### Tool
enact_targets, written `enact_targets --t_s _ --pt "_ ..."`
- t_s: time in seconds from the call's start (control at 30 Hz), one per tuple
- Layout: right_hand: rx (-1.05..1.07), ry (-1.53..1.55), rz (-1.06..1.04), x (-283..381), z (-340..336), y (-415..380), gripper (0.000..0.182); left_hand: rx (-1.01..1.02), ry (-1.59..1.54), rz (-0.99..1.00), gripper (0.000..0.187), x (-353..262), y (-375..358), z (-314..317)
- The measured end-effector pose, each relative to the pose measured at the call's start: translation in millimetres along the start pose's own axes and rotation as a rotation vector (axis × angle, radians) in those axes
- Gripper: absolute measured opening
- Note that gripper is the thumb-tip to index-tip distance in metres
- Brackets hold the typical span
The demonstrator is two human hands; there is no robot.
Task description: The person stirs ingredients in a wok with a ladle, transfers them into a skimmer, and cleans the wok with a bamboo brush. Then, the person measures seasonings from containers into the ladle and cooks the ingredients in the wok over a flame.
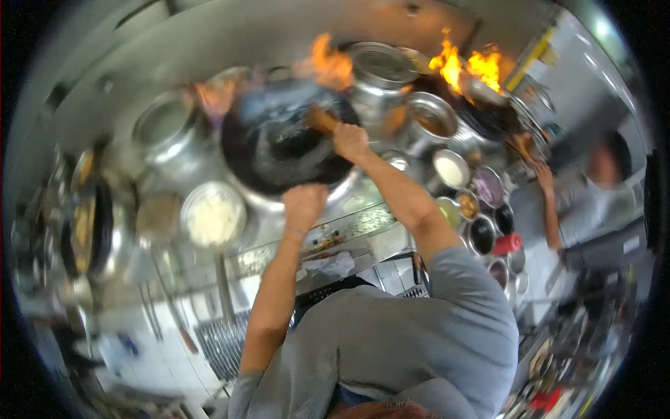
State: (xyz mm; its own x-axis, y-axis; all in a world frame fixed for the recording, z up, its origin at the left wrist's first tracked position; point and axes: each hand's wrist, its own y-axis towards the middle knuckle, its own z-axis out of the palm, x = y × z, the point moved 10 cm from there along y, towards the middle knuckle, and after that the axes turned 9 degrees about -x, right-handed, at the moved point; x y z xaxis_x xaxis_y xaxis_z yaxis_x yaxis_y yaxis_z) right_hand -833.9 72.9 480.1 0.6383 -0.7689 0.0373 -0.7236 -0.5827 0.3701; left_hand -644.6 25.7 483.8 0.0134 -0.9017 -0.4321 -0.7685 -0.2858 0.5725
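A large dark wok sits on the stove in front of me, its inside shiny and wet-looking. At its near rim, my left hand is closed in a fist around the edge. My right hand reaches over the right side of the wok and grips a short brown brush. The brush head is blurred and points into the wok. Flames rise behind the wok's far rim.
A ladle-like strainer of white food lies to the left, near a metal pot. Seasoning bowls stand at right. Farther right, a co-worker works at another wok with tall flames.
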Motion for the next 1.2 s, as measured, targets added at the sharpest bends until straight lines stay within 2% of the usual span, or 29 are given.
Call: enact_targets --t_s 0.07,0.1,0.13,0.2,0.23,0.27,0.3,0.33,0.37,0.43,0.5,0.57,0.67,0.7,0.77,0.8,0.9,0.93,0.97,1.03,1.1,1.13,1.2 --pt "0.077 0.026 -0.001 27.1 25.9 -7.1 0.026 -0.024 -0.032 0.013 0.028 0.2 -1.0 -1.7" --pt "0.215 0.048 -0.066 43.2 43.8 -18.6 0.033 -0.002 -0.029 0.003 0.028 -0.8 0.0 -2.9" --pt "0.283 0.088 -0.115 61.7 20.9 -36.1 0.041 -0.012 -0.011 -0.028 0.028 2.8 -4.2 -3.3" --pt "0.485 0.122 -0.167 67.2 -12.8 -50.2 0.039 0.025 -0.021 -0.037 0.03 6.7 -1.6 3.8" --pt "0.584 0.152 -0.165 45.7 9.8 -44.9 0.043 0.011 -0.017 -0.054 0.03 9.2 0.8 0.0" --pt "0.532 -0.068 -0.237 41.3 -12.7 -37.6 0.042 0.028 -0.02 -0.052 0.031 8.0 0.9 -2.0" --pt "0.514 -0.157 -0.065 7.2 2.7 -21.6 0.037 0.049 -0.024 -0.044 0.032 7.0 0.4 -2.5" --pt "0.384 -0.158 0.081 -7.2 -8.7 -6.8 0.03 0.039 -0.03 -0.046 0.033 7.9 0.4 -3.5" --pt "0.383 -0.158 0.078 -6.9 2.4 3.4 0.03 0.037 -0.029 -0.049 0.033 8.4 0.9 -4.8" --pt "0.179 -0.073 0.158 -10.4 30.2 24.9 0.026 0.055 -0.009 -0.044 0.033 7.8 1.3 -4.7" --pt "0.152 0.036 0.136 20.7 81.6 26.3 0.028 0.044 -0.025 -0.036 0.032 7.4 0.0 -4.7" --pt "0.284 0.245 -0.002 86.3 71.9 7.3 0.039 0.032 -0.034 -0.023 0.032 8.2 0.7 -5.5" --pt "0.2 0.432 -0.142 114.8 48.6 7.6 0.039 0.002 -0.049 -0.021 0.031 6.9 2.3 -8.0" --pt "0.2 0.434 -0.142 112.6 56.8 20.7 0.039 0.003 -0.047 -0.021 0.031 8.0 3.9 -7.6" --pt "0.114 0.438 0.041 88.6 67.2 49.5 0.038 0.007 -0.046 -0.031 0.032 6.3 2.4 -9.2" --pt "0.121 0.409 0.183 79.1 71.0 50.0 0.052 0.011 -0.045 -0.026 0.032 4.4 1.4 -8.3" --pt "0.151 0.492 0.062 115.9 75.5 37.1 0.042 0.03 -0.04 -0.038 0.032 9.3 1.6 -5.0" --pt "0.214 0.583 -0.007 132.4 67.0 21.2 0.048 0.021 -0.055 -0.03 0.032 10.0 -0.1 -2.5" --pt "0.363 0.851 -0.034 147.3 46.7 2.2 0.054 0.012 -0.069 -0.02 0.032 10.0 -0.5 -2.3" --pt "0.187 0.706 -0.206 140.2 64.0 5.6 0.051 0.043 -0.046 -0.041 0.031 13.1 2.4 0.3" --pt "0.537 0.618 0.087 122.1 46.8 17.8 0.049 -0.001 -0.093 -0.037 0.031 6.1 2.5 -9.8" --pt "0.248 0.469 0.024 110.9 53.5 44.0 0.043 0.007 -0.073 -0.031 0.03 6.4 2.0 -6.9" --pt "0.207 0.423 0.062 112.6 73.6 41.3 0.04 0.037 -0.051 -0.024 0.03 2.0 2.1 -8.4"
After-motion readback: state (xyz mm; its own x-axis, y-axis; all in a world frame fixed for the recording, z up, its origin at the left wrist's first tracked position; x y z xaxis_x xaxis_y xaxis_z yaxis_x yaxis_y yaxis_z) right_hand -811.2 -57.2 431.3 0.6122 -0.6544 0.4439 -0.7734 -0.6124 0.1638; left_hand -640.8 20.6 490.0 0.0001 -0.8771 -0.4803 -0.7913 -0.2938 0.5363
